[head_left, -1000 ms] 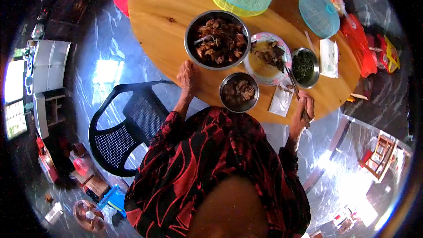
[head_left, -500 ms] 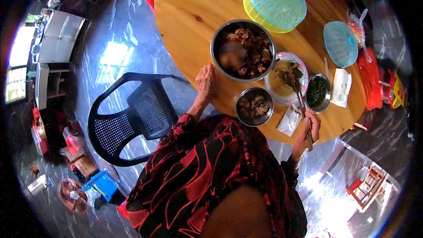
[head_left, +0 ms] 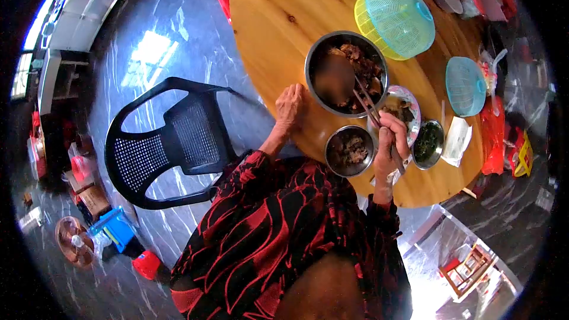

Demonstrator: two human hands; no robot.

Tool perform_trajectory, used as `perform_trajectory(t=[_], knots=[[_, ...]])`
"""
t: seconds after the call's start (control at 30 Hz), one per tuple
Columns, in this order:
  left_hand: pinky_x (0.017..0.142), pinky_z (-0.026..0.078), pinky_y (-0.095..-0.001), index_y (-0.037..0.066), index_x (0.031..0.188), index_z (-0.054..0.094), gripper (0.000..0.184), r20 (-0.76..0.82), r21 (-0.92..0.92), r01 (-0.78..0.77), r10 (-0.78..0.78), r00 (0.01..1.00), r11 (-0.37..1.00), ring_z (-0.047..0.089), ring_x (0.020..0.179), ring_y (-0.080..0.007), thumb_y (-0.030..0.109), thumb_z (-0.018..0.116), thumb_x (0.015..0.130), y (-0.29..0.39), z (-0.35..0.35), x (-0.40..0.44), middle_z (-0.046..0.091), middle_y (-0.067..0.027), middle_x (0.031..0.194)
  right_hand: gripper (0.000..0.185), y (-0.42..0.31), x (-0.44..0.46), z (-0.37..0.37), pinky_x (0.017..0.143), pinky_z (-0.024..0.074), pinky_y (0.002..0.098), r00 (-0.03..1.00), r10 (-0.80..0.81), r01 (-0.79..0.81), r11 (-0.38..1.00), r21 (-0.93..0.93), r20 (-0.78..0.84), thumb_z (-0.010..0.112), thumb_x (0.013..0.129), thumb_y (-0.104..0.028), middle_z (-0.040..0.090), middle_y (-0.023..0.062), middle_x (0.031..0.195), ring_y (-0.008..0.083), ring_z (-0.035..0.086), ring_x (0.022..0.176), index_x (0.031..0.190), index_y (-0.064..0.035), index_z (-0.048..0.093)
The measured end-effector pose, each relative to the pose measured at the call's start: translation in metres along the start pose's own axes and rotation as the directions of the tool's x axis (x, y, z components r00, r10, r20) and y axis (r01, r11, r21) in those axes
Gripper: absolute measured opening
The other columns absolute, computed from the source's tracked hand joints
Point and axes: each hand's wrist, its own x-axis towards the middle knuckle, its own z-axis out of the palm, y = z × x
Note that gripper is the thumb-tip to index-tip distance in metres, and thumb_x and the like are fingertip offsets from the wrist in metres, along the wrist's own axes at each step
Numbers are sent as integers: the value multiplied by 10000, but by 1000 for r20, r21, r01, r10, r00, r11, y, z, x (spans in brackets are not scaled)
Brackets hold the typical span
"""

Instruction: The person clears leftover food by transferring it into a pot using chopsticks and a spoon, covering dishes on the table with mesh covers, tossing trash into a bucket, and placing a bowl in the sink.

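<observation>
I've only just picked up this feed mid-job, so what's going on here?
A person's right hand holds chopsticks, their tips over the large metal bowl of dark, chunky food; whether they touch it is unclear. The left hand rests at the edge of the wooden table. Nearby stand a smaller metal bowl of food, a pink-rimmed plate and a bowl of greens.

On the table [head_left: 269, 35], the large bowl [head_left: 309, 86] stands behind the small bowl [head_left: 370, 155]; the plate [head_left: 416, 112] lies to their right, then the side bowl [head_left: 441, 145] and the packet [head_left: 457, 141]; the food cover [head_left: 396, 21] stands behind and right of the large bowl; the chopsticks [head_left: 367, 102] in the right hand [head_left: 393, 135] extend over the large bowl; the chair [head_left: 195, 135] stands left of the table.
</observation>
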Motion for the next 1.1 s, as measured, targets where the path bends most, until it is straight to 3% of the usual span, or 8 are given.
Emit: perform_trajectory(t=[0.13, 0.2, 0.37, 0.43, 0.6, 0.67, 0.93, 1.1], knots=[[572, 461, -392, 75, 735, 488, 92, -4, 26, 10, -10, 1000, 1000, 557, 669, -269, 121, 560, 769, 0, 1, 1, 523, -91, 686, 114, -7, -6, -4, 786, 478, 311, 999, -39, 41, 995, -86, 19, 498, 862, -23, 602, 159, 1016, 212, 587, 898, 942, 27, 561], [568, 463, -390, 77, 733, 490, 91, -3, 15, 12, -12, 1000, 1000, 556, 666, -265, 119, 564, 766, 0, 2, 1, 520, -90, 682, 125, -10, -10, -7, 873, 430, 328, 997, 6, 0, 997, -75, 79, 510, 838, -14, 582, 140, 1055, 239, 556, 984, 955, -14, 553], [573, 459, -383, 68, 728, 481, 105, -14, 17, -15, 15, 1000, 1000, 548, 652, -267, 120, 565, 765, 2, -5, 4, 509, -91, 673, 103, -13, -12, -9, 871, 434, 338, 988, -23, 36, 996, -83, 154, 505, 846, -21, 585, 152, 1070, 260, 565, 989, 937, -15, 555], [573, 457, -383, 67, 728, 479, 107, -2, 18, -9, 9, 1000, 1000, 547, 652, -269, 119, 564, 766, 1, -3, 3, 508, -91, 673, 106, -18, -11, -8, 872, 436, 339, 973, -54, 93, 982, -165, 225, 512, 837, -5, 586, 161, 1070, 269, 567, 996, 933, -13, 556], [568, 452, -382, 68, 728, 475, 110, 1, 5, -15, 15, 1000, 1000, 545, 650, -269, 117, 565, 768, 1, -1, 4, 504, -90, 670, 139, -22, -17, -8, 863, 444, 352, 960, -82, 112, 989, -98, 267, 535, 819, 18, 578, 160, 1076, 285, 573, 965, 954, -18, 548], [569, 450, -381, 69, 734, 474, 114, -21, 29, -11, 12, 1000, 1000, 544, 657, -269, 119, 571, 767, 1, 2, 4, 503, -91, 673, 142, -29, -16, -7, 843, 454, 367, 937, -145, 187, 976, -107, 318, 551, 814, 18, 580, 154, 1064, 295, 577, 936, 951, -19, 549], [576, 445, -388, 65, 733, 461, 133, 21, -11, -4, 4, 1000, 1000, 544, 673, -276, 124, 571, 779, 0, 0, 3, 503, -98, 682, 192, -23, -24, -2, 815, 455, 371, 920, -201, 234, 970, -60, 336, 588, 775, 44, 579, 146, 1076, 291, 575, 921, 956, -8, 553], [582, 448, -391, 64, 745, 468, 126, 31, -6, -9, 10, 999, 1000, 548, 678, -284, 139, 559, 790, -1, 1, 1, 514, -100, 687, 167, -31, -20, 2, 810, 448, 344, 967, -86, 123, 982, -144, 239, 565, 800, 37, 577, 118, 1061, 267, 560, 941, 953, -27, 552]])
